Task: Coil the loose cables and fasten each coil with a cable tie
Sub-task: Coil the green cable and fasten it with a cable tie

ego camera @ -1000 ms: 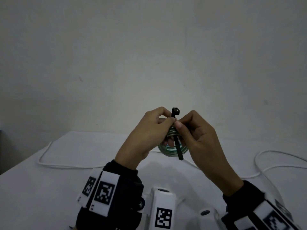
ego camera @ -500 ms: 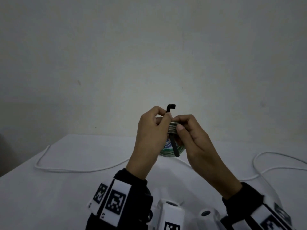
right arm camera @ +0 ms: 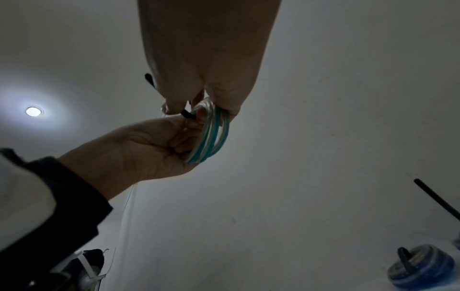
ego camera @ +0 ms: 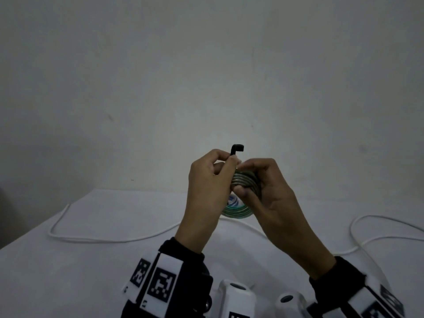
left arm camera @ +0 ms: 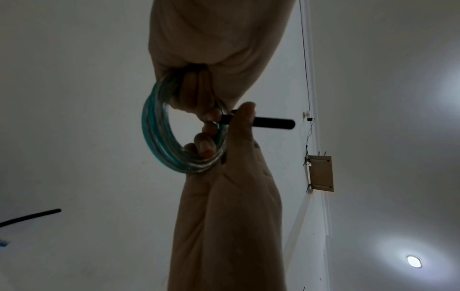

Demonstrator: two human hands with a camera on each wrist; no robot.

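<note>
I hold a small coil of teal and clear cable (ego camera: 246, 180) up over the white table (ego camera: 68, 271) with both hands. My left hand (ego camera: 213, 180) pinches a black cable tie (ego camera: 237, 149) against the coil's top, and the tie's bent head sticks up above the fingers. My right hand (ego camera: 263, 187) grips the coil from the right, thumb in front and fingers over the top. The left wrist view shows the coil (left arm camera: 155, 137) with fingers through it and the tie (left arm camera: 271, 124) jutting sideways. The right wrist view shows the coil (right arm camera: 214, 137) and a bit of tie (right arm camera: 187, 115).
A loose white cable (ego camera: 114, 241) snakes across the table on the left, and more of it loops at the right (ego camera: 367, 226). A bare wall stands behind the table. A blue round spool (right arm camera: 420, 269) shows low in the right wrist view.
The tie's long tail, which lay across the front of the coil, is now hidden behind my right hand. The right fingers have closed over the coil's top. The tie head shifted slightly left.
</note>
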